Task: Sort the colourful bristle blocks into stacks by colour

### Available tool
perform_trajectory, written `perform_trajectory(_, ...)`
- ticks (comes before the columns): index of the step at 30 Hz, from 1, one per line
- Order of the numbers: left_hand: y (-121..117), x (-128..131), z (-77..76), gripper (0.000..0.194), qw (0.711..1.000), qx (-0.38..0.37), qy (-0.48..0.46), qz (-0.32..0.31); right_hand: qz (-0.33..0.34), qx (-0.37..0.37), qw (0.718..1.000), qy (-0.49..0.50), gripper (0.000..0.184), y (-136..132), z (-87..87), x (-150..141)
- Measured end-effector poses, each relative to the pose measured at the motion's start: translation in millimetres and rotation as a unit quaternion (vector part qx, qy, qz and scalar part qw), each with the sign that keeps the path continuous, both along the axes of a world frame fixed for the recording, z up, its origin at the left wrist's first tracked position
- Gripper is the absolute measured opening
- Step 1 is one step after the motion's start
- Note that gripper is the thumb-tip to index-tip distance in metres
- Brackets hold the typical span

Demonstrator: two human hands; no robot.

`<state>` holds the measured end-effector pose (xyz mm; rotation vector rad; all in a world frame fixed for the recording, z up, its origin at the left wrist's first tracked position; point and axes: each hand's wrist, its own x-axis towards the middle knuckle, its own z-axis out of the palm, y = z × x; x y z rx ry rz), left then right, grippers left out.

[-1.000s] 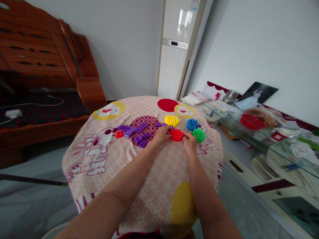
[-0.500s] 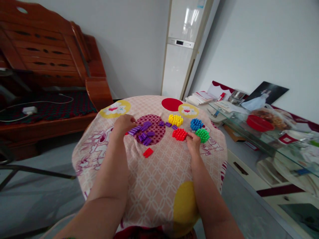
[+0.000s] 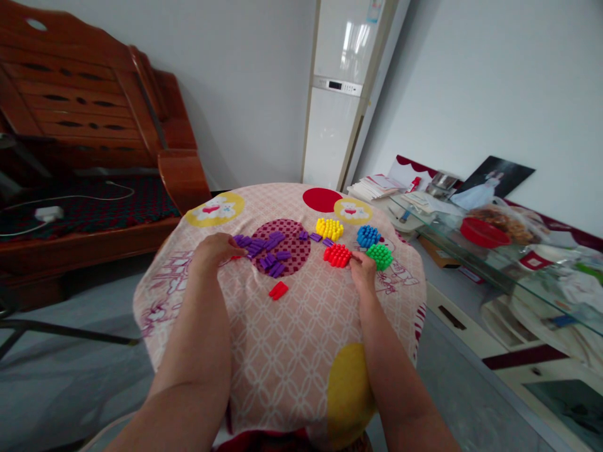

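Note:
On the left of the round table, my left hand (image 3: 211,250) is closed, its fingertips pinching at a small red toy block (image 3: 236,257) that is mostly hidden beneath them. Right beside those fingers lie several loose purple toy blocks (image 3: 257,247). My right hand (image 3: 363,269) has thumb and finger closed on the near right edge of a knobbly red block cluster (image 3: 336,255), which sits on the cloth. Close to it are a green cluster (image 3: 379,256), a blue cluster (image 3: 368,236) and a yellow cluster (image 3: 329,228). Another loose red block (image 3: 278,290) lies nearer me.
A patterned tablecloth (image 3: 292,351) covers the table. To the right stands a glass-topped cabinet (image 3: 475,263) with papers, a red bowl (image 3: 485,232) and bags. A wooden bench (image 3: 94,125) is at the left, and a tall white air conditioner (image 3: 332,125) at the back.
My left hand has moved left and down to the red block, uncovering more purple blocks. My right hand stays at the red cluster. The view has shifted slightly.

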<state>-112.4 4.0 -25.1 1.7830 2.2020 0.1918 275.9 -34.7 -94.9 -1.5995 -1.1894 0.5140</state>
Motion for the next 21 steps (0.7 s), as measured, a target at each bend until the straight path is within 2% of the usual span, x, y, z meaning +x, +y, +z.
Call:
perform_trajectory(5, 0, -2, -6.0, 0.020, 1.000, 0.026, -0.001, 0.015, -0.005, -0.004, 1.000, 0.003, 0.050, 0, 1.0, -1)
perform_trajectory(7, -1, -2, -4.1, 0.023, 0.999, 0.046, 0.003, 0.017, -0.005, -0.004, 1.000, 0.001, 0.050, -1, 1.9, -1)
perform_trajectory(10, -3, 4, 8.8, 0.021, 0.997, 0.079, -0.014, 0.021, -0.003, -0.006, 1.000, -0.002, 0.049, -1, 2.4, -1)
perform_trajectory(12, -5, 18, 20.0, 0.021, 0.989, 0.133, -0.065, 0.000, -0.003, -0.008, 1.000, -0.005, 0.049, 0, 2.2, -1)
perform_trajectory(14, -7, 42, 27.5, 0.023, 0.968, 0.196, -0.143, -0.056, -0.004, -0.008, 1.000, -0.005, 0.048, 0, 2.0, -1)
perform_trajectory(16, -8, 76, 27.8, 0.024, 0.939, 0.223, -0.222, -0.140, -0.007, -0.004, 1.000, 0.000, 0.047, 0, 1.9, -1)
perform_trajectory(18, -11, 113, 21.0, 0.019, 0.911, 0.229, -0.254, -0.231, -0.008, 0.002, 1.000, 0.004, 0.046, 0, 1.9, -1)
perform_trajectory(21, -14, 162, 4.3, 0.015, 0.880, 0.230, -0.252, -0.331, -0.005, 0.005, 1.000, 0.005, 0.044, -1, 1.7, -1)
